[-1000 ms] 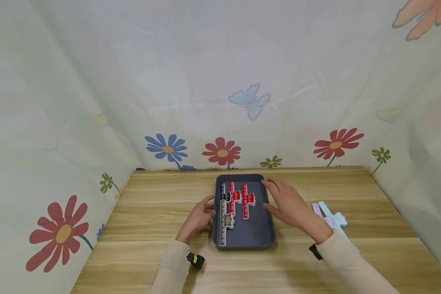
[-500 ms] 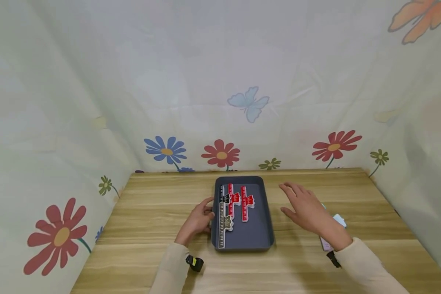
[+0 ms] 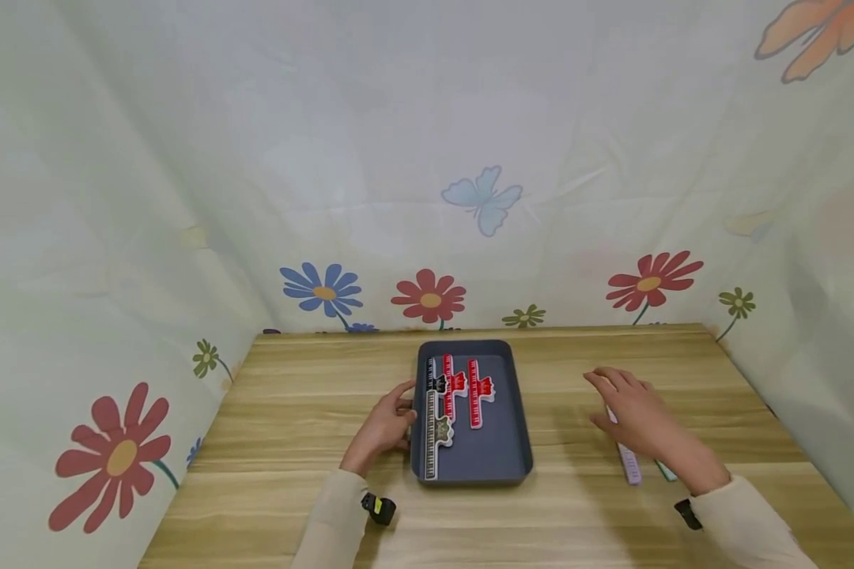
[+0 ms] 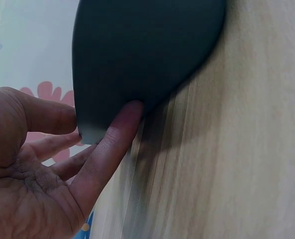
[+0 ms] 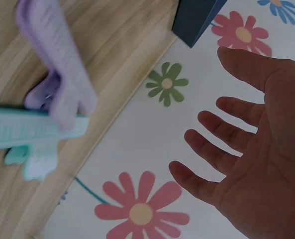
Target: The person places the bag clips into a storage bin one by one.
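Note:
My left hand [image 3: 386, 420] rests against the left side of the dark grey tray [image 3: 494, 466]. In the left wrist view, its fingers touch the tray's outer wall [image 4: 147, 45] and the thumb is at the rim. Inside the tray lie a black clip [image 3: 431, 371], a grey clip [image 3: 431, 442] and two long red clips, one [image 3: 449, 403] beside the black one and one [image 3: 474, 407] apart. Fingers spread and holding nothing, my right hand [image 3: 636, 411] hovers over a purple clip [image 3: 630, 465] and a mint green clip [image 5: 38, 132], which it mostly hides in the head view.
Everything stands on a wood-grain table [image 3: 313, 371]. Behind and beside it hangs a pale cloth [image 3: 370, 158] printed with flowers and butterflies. The purple clip overlaps the mint one in the right wrist view.
My right hand has left the tray's right rim and moved rightward to above the loose clips. The left hand stays at the tray's left side.

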The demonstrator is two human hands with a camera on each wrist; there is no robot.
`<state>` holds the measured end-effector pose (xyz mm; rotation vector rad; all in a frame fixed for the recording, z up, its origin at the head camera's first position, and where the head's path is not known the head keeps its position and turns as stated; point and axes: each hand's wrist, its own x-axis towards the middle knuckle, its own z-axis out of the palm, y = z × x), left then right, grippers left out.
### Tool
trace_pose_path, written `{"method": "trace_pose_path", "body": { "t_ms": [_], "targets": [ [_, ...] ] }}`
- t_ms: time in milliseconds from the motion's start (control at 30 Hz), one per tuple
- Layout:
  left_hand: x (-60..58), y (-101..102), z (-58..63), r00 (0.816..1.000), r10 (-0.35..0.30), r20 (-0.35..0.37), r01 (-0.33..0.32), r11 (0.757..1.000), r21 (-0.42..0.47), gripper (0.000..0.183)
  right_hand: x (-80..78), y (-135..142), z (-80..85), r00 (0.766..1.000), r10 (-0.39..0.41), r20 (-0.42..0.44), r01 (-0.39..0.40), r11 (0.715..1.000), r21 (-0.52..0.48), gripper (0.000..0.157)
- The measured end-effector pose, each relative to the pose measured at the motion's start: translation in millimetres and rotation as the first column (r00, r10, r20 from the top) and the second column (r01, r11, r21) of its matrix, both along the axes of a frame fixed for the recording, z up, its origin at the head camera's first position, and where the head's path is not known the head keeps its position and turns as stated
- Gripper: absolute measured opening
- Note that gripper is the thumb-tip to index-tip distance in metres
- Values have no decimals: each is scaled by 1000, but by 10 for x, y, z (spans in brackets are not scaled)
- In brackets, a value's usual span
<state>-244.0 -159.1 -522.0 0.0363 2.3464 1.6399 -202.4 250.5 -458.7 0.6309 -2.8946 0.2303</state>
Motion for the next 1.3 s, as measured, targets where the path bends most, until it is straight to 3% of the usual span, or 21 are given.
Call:
{"method": "trace_pose_path", "body": {
  "t_ms": [567,967,1300],
  "targets": [
    [-32,5,-3,1000,8,5,-8,1000,-18,62,96,456,-221,995,-33,92,31,999,20,60],
    [-24,-12,-17,1000,4,6,-3,1000,-10,62,132,532,-434,994,-24,110,21,999,26,55],
    [-14,-2,-16,1000,-2,-1,2,1000,-6,62,110,544,-554,993,-67,97,58,994,89,51]
  ]
}}
